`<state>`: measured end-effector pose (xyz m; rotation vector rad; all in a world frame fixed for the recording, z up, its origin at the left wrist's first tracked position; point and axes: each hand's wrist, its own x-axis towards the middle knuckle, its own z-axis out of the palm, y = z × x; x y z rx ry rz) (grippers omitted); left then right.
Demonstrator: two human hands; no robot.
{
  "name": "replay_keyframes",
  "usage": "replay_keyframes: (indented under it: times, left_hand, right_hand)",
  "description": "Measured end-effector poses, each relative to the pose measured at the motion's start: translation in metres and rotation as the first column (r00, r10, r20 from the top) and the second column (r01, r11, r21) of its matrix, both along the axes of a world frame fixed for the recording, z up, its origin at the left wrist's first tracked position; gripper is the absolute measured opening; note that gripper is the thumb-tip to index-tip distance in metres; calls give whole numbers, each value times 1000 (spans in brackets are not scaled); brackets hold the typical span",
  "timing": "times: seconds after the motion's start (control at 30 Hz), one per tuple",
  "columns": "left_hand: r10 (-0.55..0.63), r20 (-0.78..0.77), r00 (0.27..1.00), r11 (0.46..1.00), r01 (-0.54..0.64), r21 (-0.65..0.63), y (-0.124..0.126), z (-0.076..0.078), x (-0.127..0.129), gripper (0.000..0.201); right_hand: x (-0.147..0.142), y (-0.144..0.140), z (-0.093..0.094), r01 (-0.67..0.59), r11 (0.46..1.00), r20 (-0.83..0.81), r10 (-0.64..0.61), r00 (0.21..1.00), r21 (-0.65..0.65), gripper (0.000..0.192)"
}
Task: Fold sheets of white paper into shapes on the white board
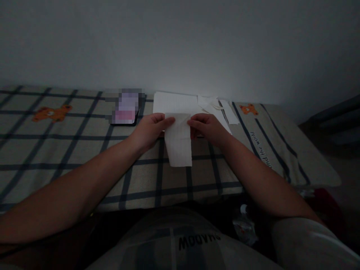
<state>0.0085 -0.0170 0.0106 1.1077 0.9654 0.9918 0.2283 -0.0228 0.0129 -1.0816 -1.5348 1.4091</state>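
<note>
Between my hands hangs a strip of lined white paper (179, 144), its top edge folded over and its lower end loose above the tablecloth. My left hand (153, 127) pinches the strip's upper left corner between thumb and fingers. At the upper right corner, my right hand (206, 125) pinches it the same way. Behind the strip, a white lined pad or stack of paper (174, 101) lies flat on the table, partly hidden by my hands. Torn or folded paper pieces (207, 102) rest on its right side.
A phone (126, 107) with a blurred screen lies left of the paper. The checked tablecloth (81, 150) with bear prints covers the table, which meets a grey wall (180, 45). Below the front edge is a clear plastic bottle (244, 225). The room is dim.
</note>
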Motion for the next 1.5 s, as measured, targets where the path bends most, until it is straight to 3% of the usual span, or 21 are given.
replay_keyframes:
  times: [0.3, 0.6, 1.03, 1.37, 1.5]
  left_hand:
    - [112, 24, 993, 992, -113, 61, -5, 2, 4, 24]
    - [232, -38, 972, 963, -224, 148, -7, 7, 3, 23]
    - [263, 87, 961, 946, -275, 173, -1, -1, 5, 25]
    - [282, 105, 954, 943, -296, 155, -4, 2, 8, 32]
    - [230, 101, 968, 959, -243, 145, -2, 3, 6, 31]
  right_hand:
    - [-2, 2, -3, 36, 999, -13, -35, 999, 4, 24]
    - [0, 2, -1, -54, 997, 112, 48, 993, 52, 34]
    - [-1, 2, -3, -50, 997, 117, 43, 992, 58, 34]
    - [-5, 0, 1, -25, 997, 65, 20, 998, 79, 28]
    - [-7, 0, 3, 30, 995, 69, -36, 997, 95, 27]
